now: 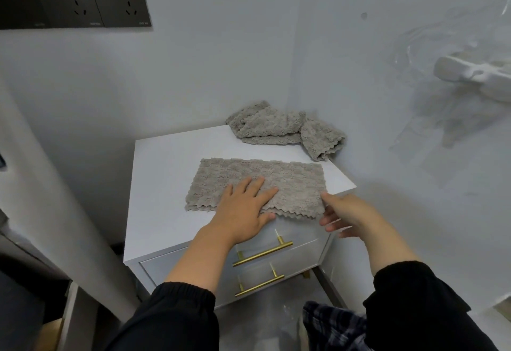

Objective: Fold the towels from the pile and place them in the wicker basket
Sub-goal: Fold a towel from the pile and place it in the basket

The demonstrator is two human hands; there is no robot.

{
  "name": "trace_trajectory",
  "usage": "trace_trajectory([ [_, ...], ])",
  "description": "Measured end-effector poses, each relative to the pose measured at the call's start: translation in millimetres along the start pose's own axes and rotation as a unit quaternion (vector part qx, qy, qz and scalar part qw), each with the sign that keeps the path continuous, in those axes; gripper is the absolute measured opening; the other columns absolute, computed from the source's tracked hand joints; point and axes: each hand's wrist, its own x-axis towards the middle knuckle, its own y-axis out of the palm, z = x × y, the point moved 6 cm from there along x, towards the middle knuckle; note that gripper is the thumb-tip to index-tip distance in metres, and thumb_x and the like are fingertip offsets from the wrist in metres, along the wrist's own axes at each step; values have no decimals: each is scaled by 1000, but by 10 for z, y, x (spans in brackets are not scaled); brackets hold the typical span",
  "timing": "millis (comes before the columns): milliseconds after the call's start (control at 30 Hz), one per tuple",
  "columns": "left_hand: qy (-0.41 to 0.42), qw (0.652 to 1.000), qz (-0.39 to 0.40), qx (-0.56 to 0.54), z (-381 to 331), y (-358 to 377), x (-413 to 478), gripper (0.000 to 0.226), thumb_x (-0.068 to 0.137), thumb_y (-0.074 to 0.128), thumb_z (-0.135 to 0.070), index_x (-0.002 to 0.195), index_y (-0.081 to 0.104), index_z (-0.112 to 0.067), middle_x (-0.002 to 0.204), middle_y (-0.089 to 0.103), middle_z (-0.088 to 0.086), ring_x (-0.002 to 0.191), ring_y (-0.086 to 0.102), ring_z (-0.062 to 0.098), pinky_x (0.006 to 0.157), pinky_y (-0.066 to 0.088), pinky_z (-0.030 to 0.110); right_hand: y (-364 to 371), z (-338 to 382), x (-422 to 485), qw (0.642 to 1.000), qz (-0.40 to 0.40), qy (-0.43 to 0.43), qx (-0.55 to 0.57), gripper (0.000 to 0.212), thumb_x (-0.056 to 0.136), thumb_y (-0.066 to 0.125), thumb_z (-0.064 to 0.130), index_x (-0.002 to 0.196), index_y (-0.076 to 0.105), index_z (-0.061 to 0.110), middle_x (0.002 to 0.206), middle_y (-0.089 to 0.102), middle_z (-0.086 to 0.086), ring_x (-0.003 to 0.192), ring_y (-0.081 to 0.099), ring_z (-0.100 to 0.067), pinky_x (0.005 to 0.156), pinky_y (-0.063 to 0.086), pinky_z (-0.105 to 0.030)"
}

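Pressing down with the left hand, fingers straight and spread, palm flat on the near half of the towel, gripping nothing. Sitting at the near right corner of that cloth with the right hand, thumb up by the edge, fingers lower by the overhang; hard to tell whether pinching fabric or only touching it. Hanging a little over the front lip of the desk, just above the brass drawer handles, and looking doubled over once. Risk right there: dragging toward the body instead of lifting, and off the front to the floor. Also worth watching: folding across with the flat palm off-centre, bunching the plush layers, ending up skewed rather than square. Farther back, heaped in the far right corner of the desk against the wall, the pile, well apart from the flat one, one end lying right at the desk's right side; likely to tip over if caught by a sweeping sleeve. No wicker basket anywhere in view, so a carry to somewhere unseen
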Motion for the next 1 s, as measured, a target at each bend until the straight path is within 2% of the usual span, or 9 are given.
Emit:
trace_trajectory([
  [100,3,1000,-20,6,-40,-55,14,56,98,34,-51,149,16,-40,160,11,-3,144,12,23,115,18,46,48,-81,45,993,-10,27,115,36,94,50,46,85,56,11,81,63,-6,65,59,-17,57,42,-26],
  [333,7,999,-37,-2,-148,-166,11,47,97,41,-41,143,38,-33,145,38,-1,128,33,23,101,37,39,173,-39,12,989,14,30,144,26,91,56,43,86,53,18,85,62,-3,72,59,-16,59,41,-27],
  [433,8,996,-58,-64,-209,-272,-11,26,97,44,-34,105,62,-17,113,54,3,104,51,23,80,45,34,-53,90,7,991,-61,-52,104,24,88,63,30,74,54,12,77,60,-7,70,59,-21,54,37,-22],
  [467,8,995,-59,-75,-250,-301,-27,23,97,44,-31,87,57,-15,99,53,3,91,52,22,72,43,32,-101,129,-2,990,-78,-74,96,23,86,63,26,73,54,9,77,60,-9,69,60,-22,54,36,-23],
  [533,15,996,-47,-74,-348,-325,-57,26,96,46,-30,77,52,-14,91,50,2,77,50,21,64,40,31,-119,176,-29,986,-75,-92,118,18,84,62,21,76,54,8,77,60,-11,63,61,-21,58,41,-25],
  [667,35,995,2,-89,-462,-318,-91,37,89,56,-48,100,67,-15,104,56,2,85,56,20,75,48,35,-167,293,-89,962,-106,-155,200,24,78,67,6,61,51,11,66,55,-11,64,55,-23,71,52,-41],
  [767,1,972,-42,-233,-434,-463,-159,52,87,54,-57,122,62,-20,117,62,-3,98,58,13,88,48,32,-221,431,-223,939,-100,-201,260,20,78,68,-1,71,57,14,68,58,-6,63,56,-19,70,50,-38],
  [867,-50,924,-145,-350,-310,-602,-202,46,92,54,-44,132,53,-23,125,60,-6,103,54,8,93,45,29,-213,637,-511,906,14,-273,324,17,81,65,-7,85,60,9,72,67,-6,64,64,-16,66,54,-29],
  [1000,-79,865,-179,-463,-157,-612,-206,53,89,54,-47,138,44,-30,137,49,-14,126,43,2,104,33,26,-153,788,-913,874,180,-370,257,22,68,77,0,82,62,8,65,67,-1,57,62,-8,57,50,-15],
])
